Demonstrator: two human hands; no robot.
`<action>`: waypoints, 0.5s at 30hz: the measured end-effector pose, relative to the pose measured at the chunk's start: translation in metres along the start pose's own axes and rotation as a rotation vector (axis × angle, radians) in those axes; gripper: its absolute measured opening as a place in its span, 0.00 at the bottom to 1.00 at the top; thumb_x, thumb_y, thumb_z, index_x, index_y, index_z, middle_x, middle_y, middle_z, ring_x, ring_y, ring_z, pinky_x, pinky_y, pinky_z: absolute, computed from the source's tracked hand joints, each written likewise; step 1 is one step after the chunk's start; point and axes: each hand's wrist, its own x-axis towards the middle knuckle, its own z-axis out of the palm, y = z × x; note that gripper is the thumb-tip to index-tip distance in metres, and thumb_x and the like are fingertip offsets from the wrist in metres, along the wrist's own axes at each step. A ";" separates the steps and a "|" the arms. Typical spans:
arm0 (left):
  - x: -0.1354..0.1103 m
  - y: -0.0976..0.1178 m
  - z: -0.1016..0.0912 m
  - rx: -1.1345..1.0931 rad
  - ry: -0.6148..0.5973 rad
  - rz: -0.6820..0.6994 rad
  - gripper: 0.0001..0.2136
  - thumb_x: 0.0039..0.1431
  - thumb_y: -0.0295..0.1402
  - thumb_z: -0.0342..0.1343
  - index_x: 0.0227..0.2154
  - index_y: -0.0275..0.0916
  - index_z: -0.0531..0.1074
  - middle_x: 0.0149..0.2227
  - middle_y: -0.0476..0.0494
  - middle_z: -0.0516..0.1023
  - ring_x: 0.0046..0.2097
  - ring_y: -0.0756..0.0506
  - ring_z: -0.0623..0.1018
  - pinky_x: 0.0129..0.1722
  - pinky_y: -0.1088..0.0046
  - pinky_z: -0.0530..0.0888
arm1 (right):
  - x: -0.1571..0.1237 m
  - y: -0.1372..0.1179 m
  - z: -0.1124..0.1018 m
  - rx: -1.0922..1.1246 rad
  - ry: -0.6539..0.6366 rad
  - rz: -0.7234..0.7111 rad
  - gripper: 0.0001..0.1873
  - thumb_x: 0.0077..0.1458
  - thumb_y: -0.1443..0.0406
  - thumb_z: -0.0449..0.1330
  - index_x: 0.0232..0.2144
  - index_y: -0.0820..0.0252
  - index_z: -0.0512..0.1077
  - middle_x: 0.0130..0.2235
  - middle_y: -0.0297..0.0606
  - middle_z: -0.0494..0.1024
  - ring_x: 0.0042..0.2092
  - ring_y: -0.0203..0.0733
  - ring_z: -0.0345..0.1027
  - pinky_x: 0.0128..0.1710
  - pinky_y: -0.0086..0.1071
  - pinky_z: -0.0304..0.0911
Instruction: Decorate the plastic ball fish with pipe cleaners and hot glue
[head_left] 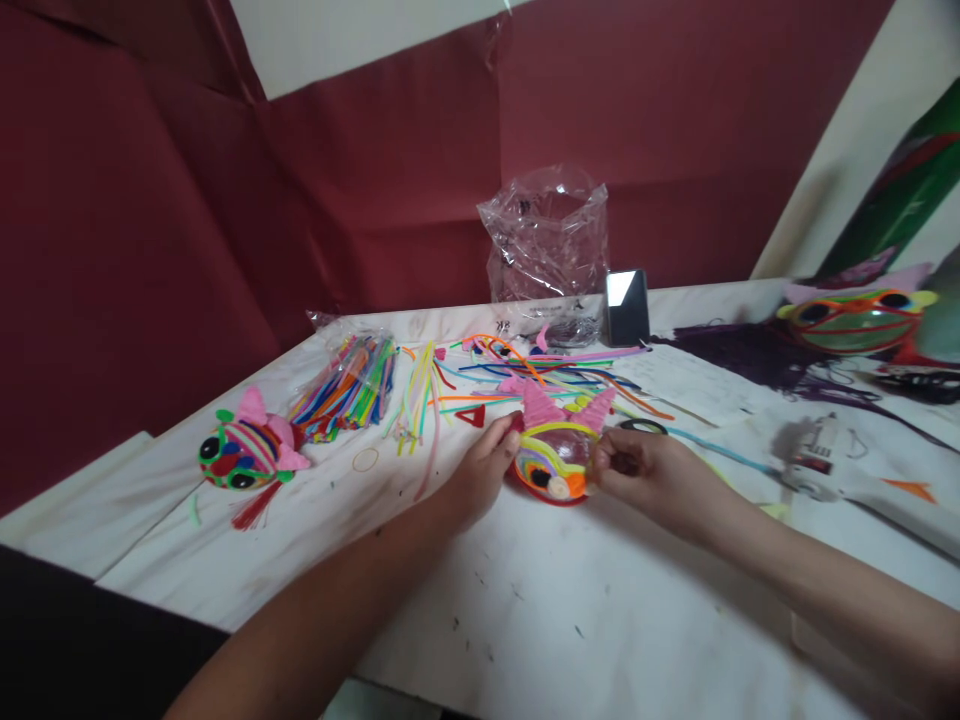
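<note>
Both of my hands hold a small round craft ball [553, 455] on the white table [600, 610]. It is clear, wrapped in coloured pipe cleaners, with pink pointed ears on top. My left hand [480, 475] grips its left side, fingers curled against it. My right hand [649, 470] pinches its right side with closed fingers. A finished ball [244, 455] of the same kind, with black eyes, pink ears and a red tassel, lies at the table's left.
Loose pipe cleaners [540, 375] spread behind the ball, and a bagged bundle [349, 385] lies left of them. A clear plastic bag [547, 250] and a dark phone [626, 305] stand at the back. A glue gun [814, 450] and a bigger decorated ball [855, 320] are to the right.
</note>
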 end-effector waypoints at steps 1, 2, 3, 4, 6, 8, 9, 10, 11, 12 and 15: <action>0.000 0.001 0.000 0.000 -0.010 -0.001 0.26 0.57 0.48 0.56 0.54 0.40 0.68 0.53 0.38 0.74 0.61 0.37 0.67 0.57 0.58 0.67 | -0.001 -0.001 0.000 -0.005 0.002 0.002 0.08 0.42 0.60 0.53 0.18 0.56 0.62 0.19 0.30 0.63 0.24 0.35 0.56 0.23 0.29 0.52; -0.001 0.002 0.001 0.003 -0.026 -0.001 0.25 0.57 0.48 0.55 0.55 0.40 0.67 0.52 0.38 0.75 0.60 0.37 0.68 0.56 0.58 0.67 | -0.001 -0.002 -0.001 -0.010 0.004 0.005 0.08 0.42 0.60 0.53 0.18 0.56 0.63 0.19 0.30 0.63 0.24 0.36 0.56 0.23 0.29 0.52; -0.001 0.003 0.002 0.010 -0.044 -0.002 0.25 0.56 0.46 0.56 0.55 0.40 0.67 0.52 0.38 0.75 0.58 0.37 0.70 0.55 0.59 0.68 | -0.002 -0.003 -0.001 -0.013 0.004 0.006 0.08 0.42 0.60 0.52 0.18 0.56 0.63 0.19 0.30 0.63 0.23 0.35 0.56 0.23 0.29 0.52; -0.001 0.003 0.004 0.021 -0.060 0.000 0.26 0.54 0.43 0.59 0.54 0.39 0.66 0.51 0.38 0.75 0.56 0.38 0.72 0.54 0.59 0.69 | -0.002 -0.004 -0.001 -0.015 0.003 0.006 0.08 0.42 0.60 0.52 0.18 0.56 0.63 0.19 0.30 0.63 0.23 0.35 0.56 0.23 0.29 0.52; -0.003 0.005 0.009 0.052 -0.067 0.015 0.29 0.48 0.36 0.64 0.55 0.39 0.65 0.50 0.38 0.75 0.52 0.39 0.74 0.51 0.61 0.71 | -0.003 -0.005 0.000 -0.015 0.003 0.000 0.08 0.43 0.60 0.52 0.18 0.56 0.62 0.19 0.30 0.63 0.23 0.35 0.55 0.23 0.29 0.51; -0.006 0.007 0.014 0.085 -0.037 0.032 0.34 0.42 0.31 0.66 0.55 0.38 0.62 0.50 0.38 0.75 0.49 0.40 0.75 0.49 0.63 0.72 | -0.003 -0.006 0.001 -0.019 0.012 -0.011 0.07 0.43 0.60 0.52 0.18 0.55 0.61 0.20 0.29 0.63 0.24 0.35 0.55 0.23 0.29 0.51; -0.008 0.008 0.017 0.099 -0.015 0.033 0.36 0.41 0.29 0.66 0.56 0.38 0.61 0.50 0.38 0.74 0.49 0.40 0.76 0.48 0.64 0.73 | -0.002 -0.005 0.002 -0.022 0.017 -0.016 0.07 0.43 0.60 0.52 0.18 0.55 0.61 0.20 0.29 0.63 0.24 0.35 0.55 0.23 0.29 0.51; -0.009 0.010 0.019 0.110 0.007 0.025 0.37 0.40 0.28 0.66 0.56 0.38 0.60 0.51 0.37 0.74 0.49 0.40 0.75 0.48 0.64 0.72 | -0.002 -0.005 0.003 -0.022 0.022 -0.018 0.07 0.43 0.61 0.52 0.18 0.55 0.60 0.20 0.30 0.63 0.24 0.35 0.56 0.24 0.29 0.52; -0.010 0.011 0.021 0.121 0.028 0.008 0.37 0.40 0.27 0.65 0.57 0.37 0.59 0.51 0.37 0.74 0.49 0.40 0.75 0.48 0.64 0.72 | -0.002 -0.004 0.004 -0.021 0.023 -0.020 0.07 0.44 0.61 0.52 0.18 0.55 0.60 0.20 0.30 0.63 0.24 0.35 0.56 0.24 0.29 0.52; -0.011 0.013 0.023 0.130 0.045 -0.011 0.37 0.40 0.26 0.64 0.56 0.37 0.59 0.51 0.37 0.74 0.49 0.40 0.75 0.48 0.63 0.72 | -0.001 -0.004 0.004 -0.019 0.019 -0.019 0.07 0.44 0.61 0.52 0.19 0.55 0.60 0.20 0.30 0.63 0.24 0.35 0.56 0.24 0.29 0.52; -0.012 0.015 0.025 0.136 0.066 -0.033 0.36 0.40 0.25 0.62 0.56 0.38 0.59 0.50 0.38 0.74 0.48 0.40 0.75 0.49 0.63 0.72 | -0.002 -0.003 0.006 -0.014 0.004 -0.011 0.07 0.44 0.61 0.52 0.20 0.55 0.61 0.21 0.30 0.64 0.25 0.36 0.56 0.25 0.30 0.53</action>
